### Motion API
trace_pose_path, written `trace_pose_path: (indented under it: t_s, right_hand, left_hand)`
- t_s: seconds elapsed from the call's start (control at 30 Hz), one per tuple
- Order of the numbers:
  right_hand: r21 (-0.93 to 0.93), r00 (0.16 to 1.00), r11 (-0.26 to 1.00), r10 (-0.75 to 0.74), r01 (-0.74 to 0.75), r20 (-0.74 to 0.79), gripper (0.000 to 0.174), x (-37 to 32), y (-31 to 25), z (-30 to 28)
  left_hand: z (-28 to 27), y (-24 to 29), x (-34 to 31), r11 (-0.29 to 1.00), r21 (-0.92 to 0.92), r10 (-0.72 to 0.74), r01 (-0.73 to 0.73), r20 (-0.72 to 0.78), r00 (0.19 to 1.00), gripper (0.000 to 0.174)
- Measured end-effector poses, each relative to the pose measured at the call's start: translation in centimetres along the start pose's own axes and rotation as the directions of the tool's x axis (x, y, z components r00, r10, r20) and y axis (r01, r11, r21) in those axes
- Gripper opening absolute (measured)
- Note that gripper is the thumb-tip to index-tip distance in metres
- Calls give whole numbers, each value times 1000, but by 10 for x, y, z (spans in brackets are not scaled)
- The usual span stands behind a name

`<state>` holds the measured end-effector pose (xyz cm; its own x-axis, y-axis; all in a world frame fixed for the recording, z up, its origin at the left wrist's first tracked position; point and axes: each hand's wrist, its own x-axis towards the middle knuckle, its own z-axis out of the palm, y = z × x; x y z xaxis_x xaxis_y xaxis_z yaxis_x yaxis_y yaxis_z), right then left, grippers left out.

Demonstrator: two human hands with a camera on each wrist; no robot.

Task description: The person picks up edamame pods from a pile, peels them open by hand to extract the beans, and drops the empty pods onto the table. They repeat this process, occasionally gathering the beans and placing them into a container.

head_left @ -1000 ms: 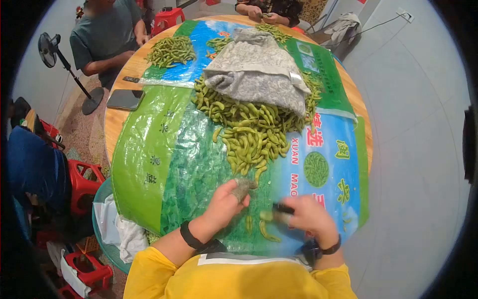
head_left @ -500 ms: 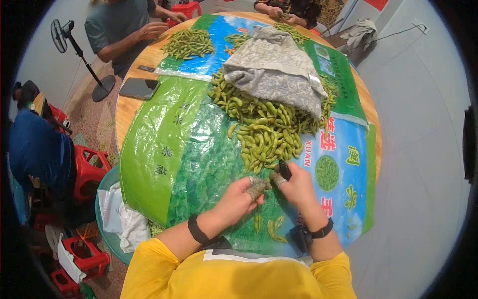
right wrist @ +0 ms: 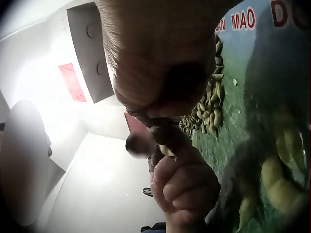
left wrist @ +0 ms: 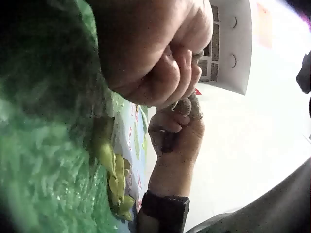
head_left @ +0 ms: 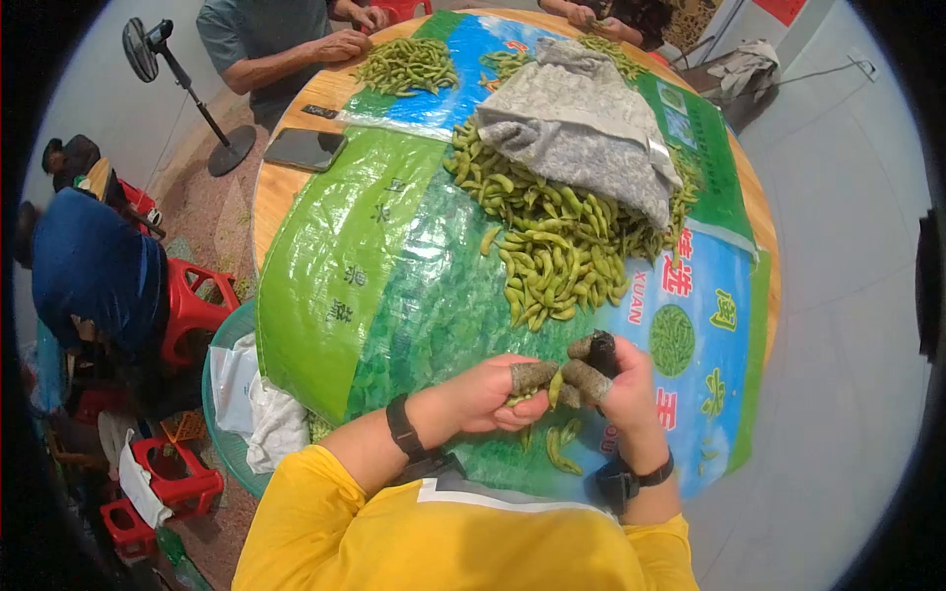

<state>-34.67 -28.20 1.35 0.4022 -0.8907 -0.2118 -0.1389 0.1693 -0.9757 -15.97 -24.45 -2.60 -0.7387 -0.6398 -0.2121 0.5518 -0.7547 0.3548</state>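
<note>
I'm seeing 1 pod (head_left: 556,387) pointing at pile (head_left: 564,266), between left hand (head_left: 498,396) gripping another pod (head_left: 519,398), right hand (head_left: 628,382) gripping black tool (head_left: 601,351).

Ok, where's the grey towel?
In the head view, the grey towel is right of centre, toward the top, draped over the big pile of green soybean pods, beyond the right hand.
</note>
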Motion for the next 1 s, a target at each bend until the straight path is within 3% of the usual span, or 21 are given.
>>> trace_pose_path:
  t_s: [0.03,0.13,0.17,0.23,0.3,0.37,0.4,0.47,0.5,0.57,0.6,0.63,0.67,0.7,0.77,0.83,0.87,0.9,0.93,0.97,1.0]
  right_hand:
    - [-24,1000,1000,-19,19,1,22,-2,2,-1]
    - [-82,1000,997,12,-13,-21,23,0,-4,1]
    - [-71,998,997,34,-37,-43,23,-4,-2,1]
    - [-228,997,971,-78,75,-5,27,-9,0,-1]
    - [-335,1000,942,-5,14,28,30,-19,-12,0]
    - [-370,996,929,44,-11,80,33,-24,-14,3]
    - [-366,996,930,46,-16,73,33,-25,-12,3]
    - [-438,995,897,-23,62,94,35,-25,-2,2]
    - [-472,993,876,-56,99,106,36,-25,2,1]
    - [-478,992,871,-86,118,89,36,-26,8,2]
    - [-485,990,863,-119,143,81,37,-25,8,3]
    - [-485,990,863,-117,140,77,37,-25,8,3]
    - [-457,993,881,-97,120,72,37,-25,8,4]
    - [-429,995,898,-78,100,68,38,-24,7,4]
    - [-394,992,911,-97,122,81,38,-18,19,3]
    - [-357,989,924,-115,139,88,37,-14,24,1]
    - [-295,991,954,-14,53,130,38,-12,21,-1]
    - [-235,980,971,83,-38,180,39,-12,19,-2]
    - [-235,981,971,82,-39,175,39,-13,14,-4]
    - [82,937,954,263,-288,232,36,-16,9,-6]
    - [365,851,779,398,-510,341,34,-17,6,-8]
  left_hand:
    - [0,-1,0,1000,-6,-16,16,1,1000,19]
    - [0,-2,2,985,103,150,-138,-120,981,20]
    - [1,-4,3,990,90,118,-108,-122,986,20]
    - [4,-5,7,836,530,364,-144,-338,868,18]
    - [1,-5,8,814,565,375,-136,-331,866,15]
    - [0,-11,11,589,789,557,-174,-241,795,15]
    - [-1,-13,12,591,789,551,-170,-240,799,15]
    - [-3,-18,13,472,871,582,-139,-189,791,17]
    - [-3,-19,13,472,871,575,-136,-188,796,17]
    - [-3,-21,14,258,953,670,-160,-58,740,17]
    - [-1,-21,14,259,953,667,-161,-56,743,17]
    - [2,-19,12,129,988,679,-85,-26,734,16]
    - [4,-18,11,-2,1000,686,-6,6,728,14]
    - [5,-17,10,-3,1000,682,-7,7,732,14]
    - [6,-17,10,-259,963,671,77,122,732,13]
    - [6,-19,10,-305,946,649,111,121,751,13]
    - [5,-20,9,-350,925,638,149,119,761,13]
    - [4,-19,8,-351,925,632,147,118,766,13]
    - [3,-17,7,-187,980,620,73,60,783,13]
    - [2,-15,7,-12,1000,596,5,3,803,14]
    - [4,-14,7,-12,1000,595,4,4,804,14]
